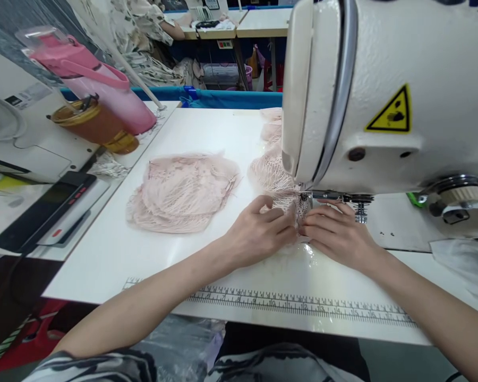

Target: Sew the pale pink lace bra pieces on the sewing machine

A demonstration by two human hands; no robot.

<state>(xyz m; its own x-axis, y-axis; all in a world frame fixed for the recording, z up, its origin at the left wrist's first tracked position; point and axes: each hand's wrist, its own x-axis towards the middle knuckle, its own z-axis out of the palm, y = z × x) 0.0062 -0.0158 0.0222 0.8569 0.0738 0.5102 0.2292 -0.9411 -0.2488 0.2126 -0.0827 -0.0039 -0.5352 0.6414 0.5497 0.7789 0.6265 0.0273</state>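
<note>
Pale pink lace fabric (273,172) runs under the needle area of a white sewing machine (382,79) and trails toward the back of the table. My left hand (263,231) is closed on the near edge of this fabric, just left of the presser foot (305,201). On the other side, my right hand (336,231) has its fingers together, with the tips pinching the same fabric close to the foot. The fingertips of both hands are partly hidden. A flat pile of similar pink lace pieces (185,191) lies to the left of my left hand.
A printed ruler (302,306) runs along the front of the white table (143,265). At the left stand a pink bottle (103,90), a brown cup (95,124) and a black control panel (43,212). Clear plastic (466,260) lies at right. Another person's arm (173,29) is far behind.
</note>
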